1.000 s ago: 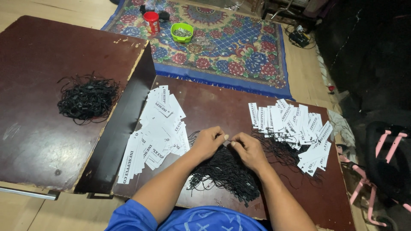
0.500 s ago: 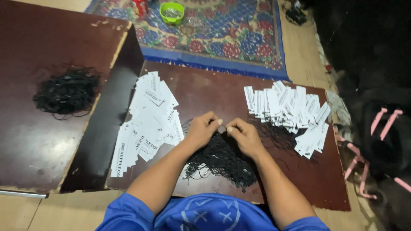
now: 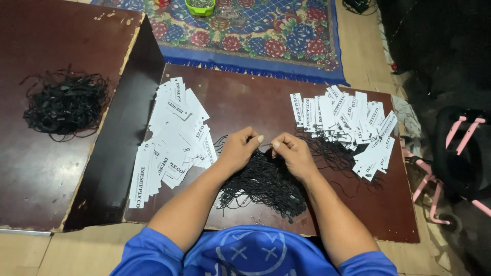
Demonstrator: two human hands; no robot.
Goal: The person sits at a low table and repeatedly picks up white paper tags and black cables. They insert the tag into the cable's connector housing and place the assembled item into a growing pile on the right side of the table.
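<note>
My left hand [image 3: 239,149] and my right hand [image 3: 292,152] meet fingertip to fingertip over a tangled heap of thin black strings [image 3: 266,185] on a low dark wooden board [image 3: 245,102]. Both pinch a black string between thumb and forefinger. A spread of white paper tags [image 3: 174,140] lies just left of my left hand. A second row of white tags with black strings attached [image 3: 348,122] lies to the right of my right hand.
A raised dark brown tabletop [image 3: 46,168] at left carries another pile of black strings [image 3: 64,102]. A patterned floral rug [image 3: 266,36] with a green bowl [image 3: 200,6] lies beyond. A pink and black wheeled frame [image 3: 455,158] stands at right.
The view has tilted down and moved closer. My hands stay together over the black heap, fingers working the string with only small shifts.
</note>
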